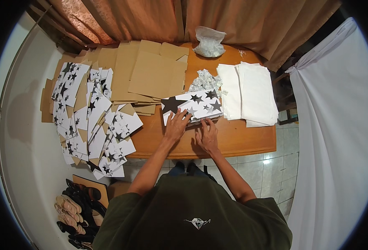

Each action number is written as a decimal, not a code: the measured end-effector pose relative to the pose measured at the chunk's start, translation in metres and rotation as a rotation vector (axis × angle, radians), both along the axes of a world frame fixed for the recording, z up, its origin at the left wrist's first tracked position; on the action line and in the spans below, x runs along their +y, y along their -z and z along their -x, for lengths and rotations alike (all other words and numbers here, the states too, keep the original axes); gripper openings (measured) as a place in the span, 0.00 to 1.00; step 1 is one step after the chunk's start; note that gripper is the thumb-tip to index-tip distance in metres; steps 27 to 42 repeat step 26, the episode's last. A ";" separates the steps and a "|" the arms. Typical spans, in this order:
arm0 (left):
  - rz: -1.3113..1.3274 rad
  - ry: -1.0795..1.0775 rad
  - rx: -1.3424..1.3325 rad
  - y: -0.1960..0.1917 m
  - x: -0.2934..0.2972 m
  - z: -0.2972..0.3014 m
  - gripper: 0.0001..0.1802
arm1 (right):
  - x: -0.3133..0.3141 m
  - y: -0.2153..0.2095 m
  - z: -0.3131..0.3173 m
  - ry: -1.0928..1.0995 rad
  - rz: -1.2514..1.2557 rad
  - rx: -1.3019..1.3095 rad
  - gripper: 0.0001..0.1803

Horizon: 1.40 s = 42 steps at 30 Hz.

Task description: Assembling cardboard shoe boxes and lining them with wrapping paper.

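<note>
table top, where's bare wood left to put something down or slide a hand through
Bare wood on the table runs along the near edge, right of the right hand, below the white sheets. A smaller patch lies left of the left hand, beside the star-printed pile. A sliver shows by the plastic bag. The brown cardboard crowds the back.

Wooden desk against orange-brown curtains, pale tiled floor below and to the right, white sheet hanging on the right, curved white wall on the left, shoes lined up on the floor beside it.
</note>
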State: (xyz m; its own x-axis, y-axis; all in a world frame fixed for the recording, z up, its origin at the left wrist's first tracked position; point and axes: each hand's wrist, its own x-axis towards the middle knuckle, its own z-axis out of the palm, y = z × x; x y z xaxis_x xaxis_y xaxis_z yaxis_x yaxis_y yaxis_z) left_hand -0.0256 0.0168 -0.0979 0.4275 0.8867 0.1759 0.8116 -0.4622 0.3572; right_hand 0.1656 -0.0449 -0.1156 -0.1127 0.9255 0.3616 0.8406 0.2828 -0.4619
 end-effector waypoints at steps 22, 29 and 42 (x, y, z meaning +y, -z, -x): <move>-0.101 -0.008 -0.083 0.017 -0.016 0.000 0.17 | 0.005 0.016 0.010 0.112 0.187 0.533 0.20; -0.076 0.027 -0.089 0.017 -0.016 0.000 0.19 | 0.013 0.031 0.011 0.213 0.413 0.766 0.16; -0.076 0.027 -0.089 0.017 -0.016 0.000 0.19 | 0.013 0.031 0.011 0.213 0.413 0.766 0.16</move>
